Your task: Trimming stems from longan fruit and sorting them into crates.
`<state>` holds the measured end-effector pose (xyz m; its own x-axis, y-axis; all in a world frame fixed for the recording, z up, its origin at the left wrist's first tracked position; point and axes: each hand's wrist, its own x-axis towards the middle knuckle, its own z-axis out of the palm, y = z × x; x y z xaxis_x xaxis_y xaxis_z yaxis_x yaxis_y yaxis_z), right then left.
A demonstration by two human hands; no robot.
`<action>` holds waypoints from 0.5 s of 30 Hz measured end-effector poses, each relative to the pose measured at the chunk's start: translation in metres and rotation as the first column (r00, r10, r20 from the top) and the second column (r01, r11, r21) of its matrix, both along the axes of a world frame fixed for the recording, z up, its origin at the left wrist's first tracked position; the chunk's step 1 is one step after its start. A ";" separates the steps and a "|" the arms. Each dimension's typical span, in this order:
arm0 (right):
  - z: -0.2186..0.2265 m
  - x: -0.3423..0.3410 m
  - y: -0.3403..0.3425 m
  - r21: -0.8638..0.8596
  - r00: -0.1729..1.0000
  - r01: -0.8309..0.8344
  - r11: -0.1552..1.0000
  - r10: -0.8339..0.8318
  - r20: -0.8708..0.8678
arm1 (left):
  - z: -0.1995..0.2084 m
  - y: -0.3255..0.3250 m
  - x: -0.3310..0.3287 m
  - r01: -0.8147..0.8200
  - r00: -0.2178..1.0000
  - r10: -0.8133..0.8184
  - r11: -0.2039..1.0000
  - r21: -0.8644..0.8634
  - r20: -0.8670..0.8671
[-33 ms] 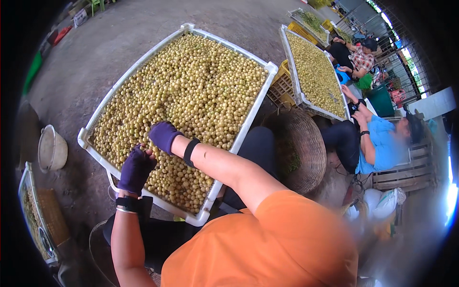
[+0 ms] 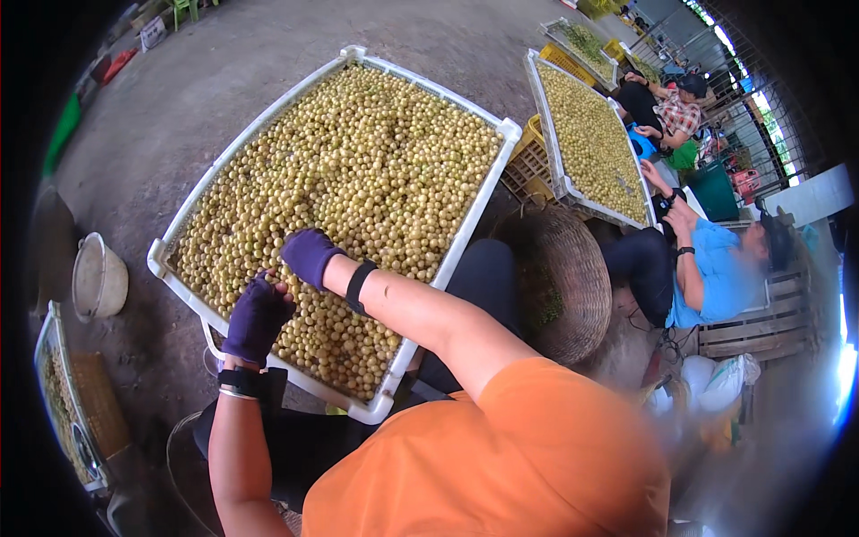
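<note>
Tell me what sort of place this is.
Probably a produce-handling workspace: a white-rimmed tray heaped with small round yellowish fruit, a second loaded tray to its right, and a woven basket.

Barred metal wall, bright daylight through it, grey floor before it, slatted wooden pallet nearer the camera, green seat well left of it

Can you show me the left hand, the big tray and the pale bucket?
Left hand (image 2: 257, 316): head view, back of the purple glove.
Big tray (image 2: 510, 131): head view, white rim's corner.
Pale bucket (image 2: 114, 285): head view, outer wall.
</note>
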<state>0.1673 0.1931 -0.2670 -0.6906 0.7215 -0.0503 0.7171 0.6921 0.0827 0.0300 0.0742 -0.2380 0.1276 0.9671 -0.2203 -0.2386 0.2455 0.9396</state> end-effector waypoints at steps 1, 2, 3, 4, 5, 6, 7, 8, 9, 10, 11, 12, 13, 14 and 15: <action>0.000 0.001 0.000 -0.022 1.000 -0.004 1.000 0.004 -0.020 | 0.001 -0.002 -0.002 0.129 0.829 0.030 0.962 0.242 -0.559; 0.000 0.004 -0.001 -0.013 0.998 -0.004 1.000 0.003 -0.058 | 0.001 -0.005 -0.004 0.352 0.433 0.234 0.845 0.403 -0.870; 0.001 0.007 -0.001 -0.039 0.993 -0.010 0.999 0.005 -0.115 | -0.001 -0.006 -0.005 0.355 0.446 0.184 0.862 0.362 -0.876; 0.003 0.010 -0.002 -0.067 0.989 -0.022 0.998 0.012 -0.148 | -0.003 -0.006 -0.006 0.375 0.437 0.198 0.847 0.377 -0.878; 0.006 0.014 -0.003 -0.081 0.969 -0.040 0.996 0.018 -0.248 | -0.005 -0.006 -0.006 0.383 0.446 0.233 0.823 0.419 -0.864; 0.010 0.017 -0.005 -0.097 0.932 -0.044 0.994 0.005 -0.363 | -0.007 -0.005 -0.005 0.350 0.542 0.115 0.870 0.348 -0.832; 0.014 0.020 -0.008 -0.112 0.889 -0.046 0.993 -0.010 -0.459 | -0.008 -0.002 -0.003 0.313 0.641 0.026 0.904 0.292 -0.767; 0.020 0.021 -0.012 -0.175 0.858 -0.033 0.984 -0.062 -0.510 | -0.008 -0.003 -0.002 0.213 0.800 -0.110 0.971 0.108 -0.590; 0.026 0.023 -0.015 -0.119 0.764 -0.088 0.989 -0.010 -0.645 | -0.008 -0.004 -0.001 0.034 0.972 -0.042 0.999 -0.036 -0.232; 0.032 0.022 -0.020 -0.132 0.704 -0.108 0.985 -0.018 -0.710 | -0.007 -0.005 0.001 -0.114 0.977 0.160 0.949 -0.295 0.139; 0.039 0.021 -0.024 -0.085 0.628 -0.175 0.981 0.045 -0.777 | -0.006 -0.005 0.003 -0.142 0.951 0.223 0.931 -0.338 0.213; 0.044 0.018 -0.031 -0.080 0.552 -0.240 0.967 0.068 -0.831 | -0.007 -0.004 0.007 -0.110 0.929 0.202 0.951 -0.289 0.311; 0.048 0.017 -0.037 -0.331 0.538 -0.375 0.866 -0.087 -0.838 | -0.007 -0.004 0.008 -0.051 0.927 0.118 0.980 -0.190 0.355; 0.052 0.019 -0.038 -0.493 0.503 -0.550 0.674 -0.205 -0.840 | -0.008 -0.003 0.011 -0.033 0.913 0.067 0.995 -0.091 0.402; 0.054 0.016 -0.038 -0.554 0.491 -0.585 0.592 -0.285 -0.823 | -0.008 -0.004 0.009 -0.041 0.953 0.042 0.999 -0.011 0.300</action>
<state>0.1831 0.1549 -0.2125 -0.7940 0.5858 0.1625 0.0005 0.2679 -0.9635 0.0392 0.0703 -0.2459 0.1485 0.9720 -0.1821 -0.5193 0.2333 0.8221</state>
